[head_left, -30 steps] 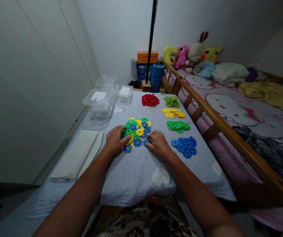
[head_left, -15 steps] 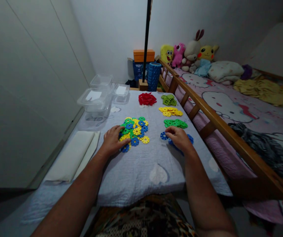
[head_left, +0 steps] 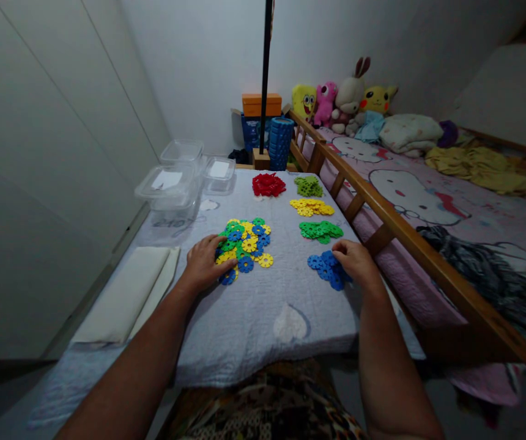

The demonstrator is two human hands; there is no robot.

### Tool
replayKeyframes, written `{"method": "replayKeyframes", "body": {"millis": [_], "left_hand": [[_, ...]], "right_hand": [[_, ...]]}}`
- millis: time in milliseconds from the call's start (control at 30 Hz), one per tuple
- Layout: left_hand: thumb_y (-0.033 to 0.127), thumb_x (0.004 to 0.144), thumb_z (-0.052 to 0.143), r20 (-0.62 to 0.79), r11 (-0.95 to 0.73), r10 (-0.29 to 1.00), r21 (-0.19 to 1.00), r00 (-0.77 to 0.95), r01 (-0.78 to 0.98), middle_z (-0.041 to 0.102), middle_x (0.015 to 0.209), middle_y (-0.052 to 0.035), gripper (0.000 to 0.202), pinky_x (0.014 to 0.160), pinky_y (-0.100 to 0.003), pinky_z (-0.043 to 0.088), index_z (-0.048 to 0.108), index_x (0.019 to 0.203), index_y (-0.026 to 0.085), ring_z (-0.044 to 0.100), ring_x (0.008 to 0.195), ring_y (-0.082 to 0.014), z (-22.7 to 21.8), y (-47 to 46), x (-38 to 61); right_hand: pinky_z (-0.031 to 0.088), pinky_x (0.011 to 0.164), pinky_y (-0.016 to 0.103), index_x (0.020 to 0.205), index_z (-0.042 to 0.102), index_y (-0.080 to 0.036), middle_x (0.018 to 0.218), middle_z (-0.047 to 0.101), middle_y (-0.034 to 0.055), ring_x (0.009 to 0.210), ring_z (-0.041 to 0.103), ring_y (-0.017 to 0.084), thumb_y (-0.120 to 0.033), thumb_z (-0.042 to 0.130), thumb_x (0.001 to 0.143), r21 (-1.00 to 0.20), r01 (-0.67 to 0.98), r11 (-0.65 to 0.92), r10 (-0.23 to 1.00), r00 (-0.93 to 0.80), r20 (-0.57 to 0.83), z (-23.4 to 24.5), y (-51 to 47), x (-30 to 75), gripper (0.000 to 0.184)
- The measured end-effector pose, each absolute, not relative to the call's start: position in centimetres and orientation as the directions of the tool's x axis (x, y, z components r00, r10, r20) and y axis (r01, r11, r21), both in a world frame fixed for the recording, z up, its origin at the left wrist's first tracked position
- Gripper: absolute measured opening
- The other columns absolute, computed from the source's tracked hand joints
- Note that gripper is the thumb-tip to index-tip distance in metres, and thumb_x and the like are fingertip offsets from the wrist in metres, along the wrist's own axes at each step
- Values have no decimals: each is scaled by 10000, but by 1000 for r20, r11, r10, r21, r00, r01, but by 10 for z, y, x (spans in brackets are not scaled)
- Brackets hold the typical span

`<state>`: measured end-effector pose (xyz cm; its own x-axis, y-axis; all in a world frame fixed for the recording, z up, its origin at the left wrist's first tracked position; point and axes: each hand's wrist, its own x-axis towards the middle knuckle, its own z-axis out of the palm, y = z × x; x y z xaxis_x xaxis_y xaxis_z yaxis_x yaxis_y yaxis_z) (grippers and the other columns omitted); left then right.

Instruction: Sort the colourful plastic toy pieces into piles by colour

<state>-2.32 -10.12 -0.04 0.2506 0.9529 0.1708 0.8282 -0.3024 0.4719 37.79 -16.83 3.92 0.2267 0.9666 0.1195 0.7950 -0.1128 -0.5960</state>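
My left hand (head_left: 205, 263) rests against the left edge of a mixed heap of notched plastic discs (head_left: 249, 245), blue, green and yellow. Its fingers are spread, the tips over the nearest discs. At the right, the fingers of my right hand (head_left: 353, 261) are pinched together at the upper right of the blue disc pile (head_left: 325, 269), on a blue disc that they partly cover. Behind that pile lie sorted heaps: green discs (head_left: 320, 230), yellow discs (head_left: 311, 207), light green discs (head_left: 308, 186) and red pieces (head_left: 268, 184).
Clear plastic boxes (head_left: 174, 189) stand at the back left, and a folded cream cloth (head_left: 123, 296) lies near the left edge. A wooden bed rail (head_left: 382, 211) runs along the table's right side. A black pole (head_left: 265, 79) rises behind the table.
My right hand has moved right across the blue pile, uncovering more of it. My left hand stays by the mixed heap. The view has shifted slightly.
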Motion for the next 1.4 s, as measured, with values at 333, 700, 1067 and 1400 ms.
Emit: {"method": "replayKeyframes", "body": {"millis": [333, 700, 1067, 1400], "left_hand": [[525, 832, 646, 180, -299, 954, 474, 241, 828, 556, 1447, -121, 595, 1109, -511, 377, 566, 1356, 255, 503, 1342, -337, 0, -102, -23], [524, 839, 653, 174, -291, 956, 500, 235, 816, 548, 1451, -116, 584, 1119, -509, 368, 571, 1350, 253, 491, 1351, -333, 2, -104, -22], [498, 802, 706, 142, -303, 953, 479, 268, 824, 525, 1471, -138, 658, 1137, -519, 350, 557, 1380, 222, 465, 1379, -354, 5, -104, -22], [477, 797, 711, 156, -299, 954, 473, 255, 829, 531, 1475, -126, 644, 1127, -523, 371, 563, 1380, 245, 481, 1366, -352, 4, -105, -21]], "right_hand": [[431, 795, 319, 847, 691, -198, 892, 716, 67, 834, 624, 205, -193, 578, 809, -478, 872, -110, 951, 232, 204, 48, -162, 368, 119], [411, 963, 342, 1057, 742, -165, 1082, 697, 116, 1049, 583, 234, -228, 631, 918, -394, 889, 234, 972, -226, 69, 40, -146, 243, 188], [404, 977, 365, 1129, 694, -174, 1148, 616, 126, 1099, 514, 267, -277, 686, 876, -380, 895, 232, 971, -194, 138, 16, -145, 229, 273], [374, 701, 268, 852, 637, -195, 798, 657, 10, 759, 562, 160, -127, 579, 830, -651, 743, 159, 986, -149, 70, 32, -143, 243, 92]]}}
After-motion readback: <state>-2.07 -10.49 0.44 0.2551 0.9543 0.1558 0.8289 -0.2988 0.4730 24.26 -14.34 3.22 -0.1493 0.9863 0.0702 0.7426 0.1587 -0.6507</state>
